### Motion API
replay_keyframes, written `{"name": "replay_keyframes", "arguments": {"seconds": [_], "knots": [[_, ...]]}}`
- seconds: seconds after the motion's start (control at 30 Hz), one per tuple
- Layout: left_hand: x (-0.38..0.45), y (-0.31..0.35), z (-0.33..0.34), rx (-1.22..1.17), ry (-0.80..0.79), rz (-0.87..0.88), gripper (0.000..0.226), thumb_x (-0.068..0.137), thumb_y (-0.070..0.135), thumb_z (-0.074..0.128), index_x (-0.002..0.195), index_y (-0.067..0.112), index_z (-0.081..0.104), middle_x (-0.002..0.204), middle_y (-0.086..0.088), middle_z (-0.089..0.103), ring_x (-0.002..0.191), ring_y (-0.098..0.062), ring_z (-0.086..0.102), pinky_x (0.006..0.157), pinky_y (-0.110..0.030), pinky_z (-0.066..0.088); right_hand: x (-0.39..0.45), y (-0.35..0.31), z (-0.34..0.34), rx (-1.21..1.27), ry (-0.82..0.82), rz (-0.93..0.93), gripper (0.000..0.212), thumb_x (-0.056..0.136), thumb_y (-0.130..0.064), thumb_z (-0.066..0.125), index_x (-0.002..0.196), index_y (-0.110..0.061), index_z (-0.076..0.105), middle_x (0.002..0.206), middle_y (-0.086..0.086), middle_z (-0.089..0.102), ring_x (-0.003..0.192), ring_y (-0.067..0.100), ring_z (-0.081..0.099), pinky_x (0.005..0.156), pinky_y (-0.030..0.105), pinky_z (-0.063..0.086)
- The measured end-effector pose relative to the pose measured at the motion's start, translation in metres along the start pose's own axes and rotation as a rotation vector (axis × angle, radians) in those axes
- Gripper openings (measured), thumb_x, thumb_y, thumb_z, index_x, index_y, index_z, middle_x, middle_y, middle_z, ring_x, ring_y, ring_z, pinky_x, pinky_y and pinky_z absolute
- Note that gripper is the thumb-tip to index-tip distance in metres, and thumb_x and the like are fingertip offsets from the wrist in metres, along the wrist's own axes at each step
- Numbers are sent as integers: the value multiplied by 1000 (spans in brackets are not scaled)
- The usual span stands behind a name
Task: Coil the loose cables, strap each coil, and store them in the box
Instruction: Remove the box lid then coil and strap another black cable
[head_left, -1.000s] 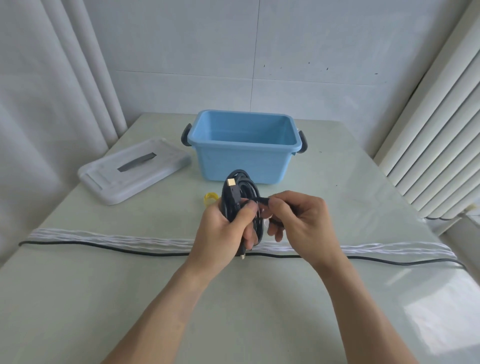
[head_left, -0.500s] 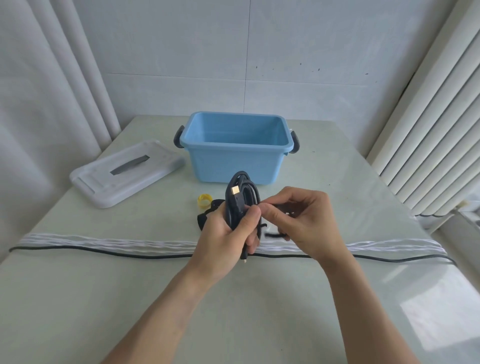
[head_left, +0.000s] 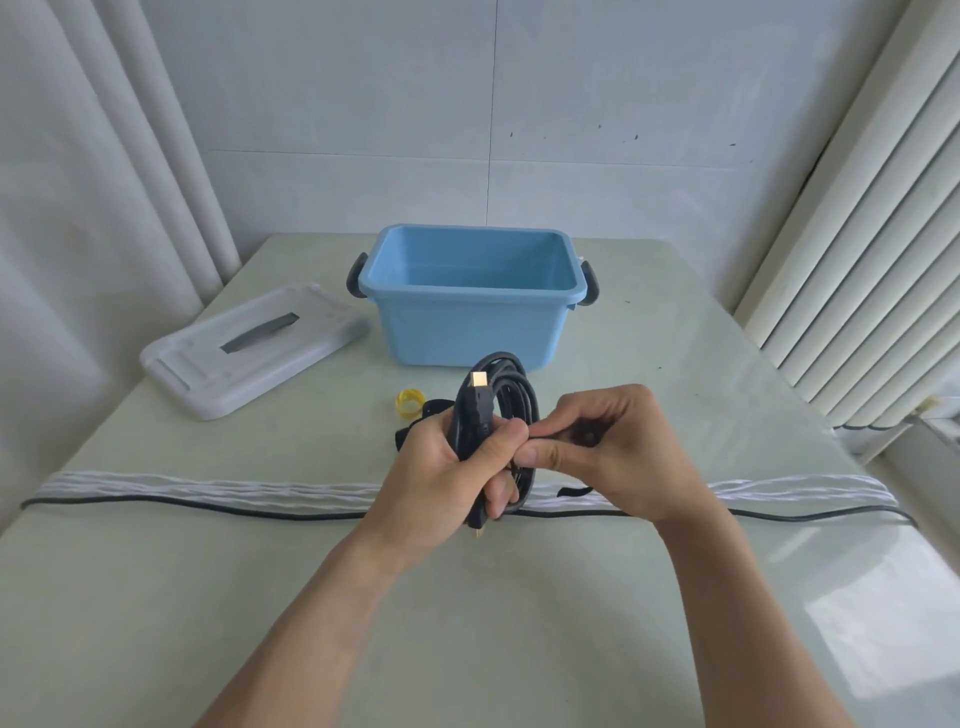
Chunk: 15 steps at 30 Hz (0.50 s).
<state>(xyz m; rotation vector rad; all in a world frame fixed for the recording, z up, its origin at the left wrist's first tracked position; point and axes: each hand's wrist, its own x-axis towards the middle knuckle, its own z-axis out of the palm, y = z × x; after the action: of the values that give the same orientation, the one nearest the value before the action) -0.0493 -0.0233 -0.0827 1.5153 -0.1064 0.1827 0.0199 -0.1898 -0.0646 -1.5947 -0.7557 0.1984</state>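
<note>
On the left of the table (head_left: 156, 597) lay the white lid (head_left: 254, 351), as before. Further right, a yellow strap roll (head_left: 409, 404) sat just ahead of the left hand (head_left: 441, 483), which still gripped the black cable coil (head_left: 498, 410) upright above the table, one gold plug pointing up. Behind stood the open blue box (head_left: 470, 332). The right hand (head_left: 618, 449) had closed in since half a second earlier, its thumb and fingers now pinching a black strap (head_left: 574, 491) against the coil, the tail dangling below. White and black cables (head_left: 208, 496) stayed stretched across the table.
</note>
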Motion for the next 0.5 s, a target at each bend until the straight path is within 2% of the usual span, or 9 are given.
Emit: {"name": "replay_keyframes", "arguments": {"seconds": [0.07, 0.2, 0.27, 0.33, 0.43, 0.5], "knots": [[-1, 1, -1, 20, -8, -3, 30, 94, 30, 61, 77, 6, 55, 49, -7, 54, 48, -26, 54, 65, -47, 53, -2, -2, -1, 17, -21, 10, 8, 70, -15, 80, 73, -12, 73, 63, -3, 72, 52, 4, 59, 54, 13, 46], [-1, 7, -4, 7, -39, -30, 27, 93, 27, 58, 77, 5, 58, 57, -10, 63, 53, -32, 64, 58, -34, 53, -3, -5, 0, 43, -145, 160, 18, 84, -25, 71, 80, -9, 63, 60, -3, 62, 46, 6, 46, 48, 17, 37], [-1, 10, -6, -7, -85, -46, 27, 93, 22, 57, 74, 2, 60, 61, -10, 65, 54, -30, 65, 57, -30, 53, -3, -6, 0, 85, -218, 232, 19, 96, -23, 63, 84, -9, 60, 69, 9, 65, 51, 15, 53, 49, 26, 40], [-1, 11, -7, -2, -105, -47, 25, 92, 19, 58, 74, 1, 60, 61, -12, 64, 53, -30, 65, 57, -29, 53, -2, -3, -2, 109, -228, 236, 17, 101, -16, 55, 87, -7, 57, 73, 13, 66, 58, 22, 60, 53, 32, 44], [0, 9, -10, 12, -106, -21, 21, 97, 11, 58, 79, 0, 59, 61, -16, 63, 53, -31, 62, 60, -29, 53, -1, -2, -1, 141, -206, 217, 15, 100, -12, 53, 89, -3, 56, 74, 12, 67, 62, 25, 63, 62, 31, 50], [1, 8, -12, -7, -87, -5, 13, 92, 8, 57, 84, -1, 59, 62, -16, 62, 49, -30, 58, 60, -33, 52, 0, -2, 2, 177, -153, 199, 15, 98, -13, 53, 89, -1, 55, 75, 13, 67, 63, 24, 64, 63, 30, 52]]}}
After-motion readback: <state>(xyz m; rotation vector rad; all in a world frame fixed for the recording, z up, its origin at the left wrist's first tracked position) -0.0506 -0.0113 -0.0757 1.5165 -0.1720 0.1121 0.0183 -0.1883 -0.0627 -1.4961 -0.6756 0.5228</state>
